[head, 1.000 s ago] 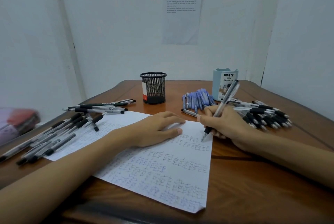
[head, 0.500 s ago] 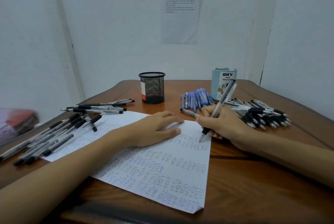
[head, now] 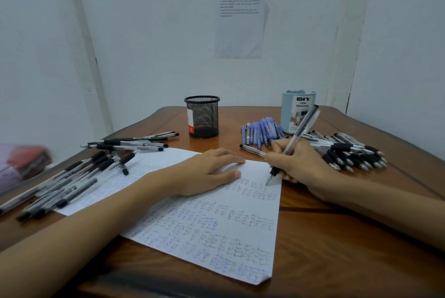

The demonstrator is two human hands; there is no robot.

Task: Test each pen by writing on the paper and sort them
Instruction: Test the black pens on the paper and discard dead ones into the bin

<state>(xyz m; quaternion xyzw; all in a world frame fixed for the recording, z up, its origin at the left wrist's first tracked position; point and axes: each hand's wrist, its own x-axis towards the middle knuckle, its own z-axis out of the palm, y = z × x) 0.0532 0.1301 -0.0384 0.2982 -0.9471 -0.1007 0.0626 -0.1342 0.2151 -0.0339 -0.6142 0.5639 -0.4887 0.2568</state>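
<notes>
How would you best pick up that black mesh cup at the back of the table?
Probably wrap a hand round the mesh cup at mid-wall, coming from above or from the front. It stands upright, its sides are round and straight, and nothing touches it; the blue pens lie apart to its right. The thin rim looks like a poorer hold.

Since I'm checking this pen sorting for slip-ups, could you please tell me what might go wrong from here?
The tip of the pen in the right hand is close to the right edge of the paper, so a stroke might run onto the table. The black pens lie just beyond that hand; a careless move could push them into the blue pens, mixing the groups.
</notes>
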